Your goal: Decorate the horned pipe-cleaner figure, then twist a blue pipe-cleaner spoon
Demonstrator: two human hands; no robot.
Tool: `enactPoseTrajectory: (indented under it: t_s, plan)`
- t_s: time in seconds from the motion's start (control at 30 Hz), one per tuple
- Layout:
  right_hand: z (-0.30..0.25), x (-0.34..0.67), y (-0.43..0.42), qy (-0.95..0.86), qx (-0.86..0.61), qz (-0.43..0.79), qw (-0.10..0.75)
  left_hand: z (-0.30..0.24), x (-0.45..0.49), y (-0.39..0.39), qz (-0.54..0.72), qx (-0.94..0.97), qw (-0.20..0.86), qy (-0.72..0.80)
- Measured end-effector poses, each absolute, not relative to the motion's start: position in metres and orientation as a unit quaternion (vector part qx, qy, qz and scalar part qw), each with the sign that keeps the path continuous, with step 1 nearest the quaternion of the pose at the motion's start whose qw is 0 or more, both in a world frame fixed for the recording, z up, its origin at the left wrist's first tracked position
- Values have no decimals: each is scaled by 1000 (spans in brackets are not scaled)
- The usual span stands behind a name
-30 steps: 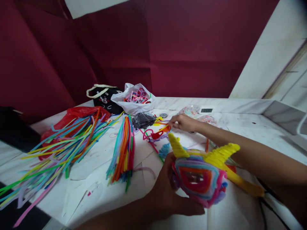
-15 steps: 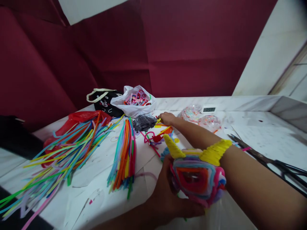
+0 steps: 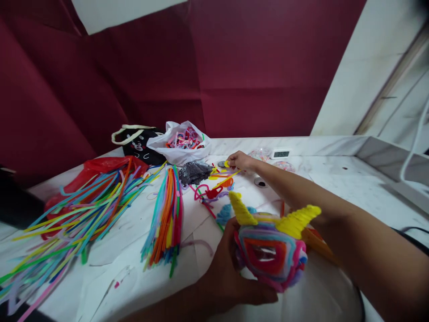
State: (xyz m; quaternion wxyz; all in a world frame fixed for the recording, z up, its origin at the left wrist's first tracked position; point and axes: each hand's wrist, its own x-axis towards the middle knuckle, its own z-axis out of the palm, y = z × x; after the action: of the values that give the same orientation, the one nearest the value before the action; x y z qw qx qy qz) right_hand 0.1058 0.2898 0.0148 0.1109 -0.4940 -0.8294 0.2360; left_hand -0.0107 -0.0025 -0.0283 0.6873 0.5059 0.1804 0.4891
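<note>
In my left hand is a pipe-cleaner craft, gripped from its left side and below. It has a rounded multicoloured body, an orange-and-red framed panel with a shiny centre, and two yellow horns on top. My right hand reaches far across the table, fingertips pinched on a small yellow piece; its exact shape is too small to tell. A grey round item lies just beside it. Nearby are a black bundle, red pipe-cleaner shapes and a blue fuzzy piece.
A bundle of pipe cleaners lies centre-left, with a loose pile on a red plastic bag further left. Behind stand a white bag of scraps and a black tote. A small digital clock is at the back.
My right hand has shifted right, away from the black bundle, with the yellow piece at its fingertips. My view has turned slightly right. My left hand still holds the craft.
</note>
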Motion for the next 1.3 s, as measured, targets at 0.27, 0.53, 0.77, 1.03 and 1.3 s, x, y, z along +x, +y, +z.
enactPoseTrajectory:
  t_s: [0.27,0.53,0.77,1.03,1.3]
  plan:
    - [21,131,255,-808,-490,312,94,-33,-6,-10,452,520,699,193]
    - [28,100,281,-804,-545,214,106,-27,-8,-7,447,506,711,195]
    - [26,84,304,-837,-539,95,10,-17,-11,-5,431,504,717,215]
    - [14,78,307,-861,-504,10,-73,-21,-12,-3,438,504,710,223]
    - [15,80,307,-877,-470,14,-101,-27,-9,-2,462,492,717,176]
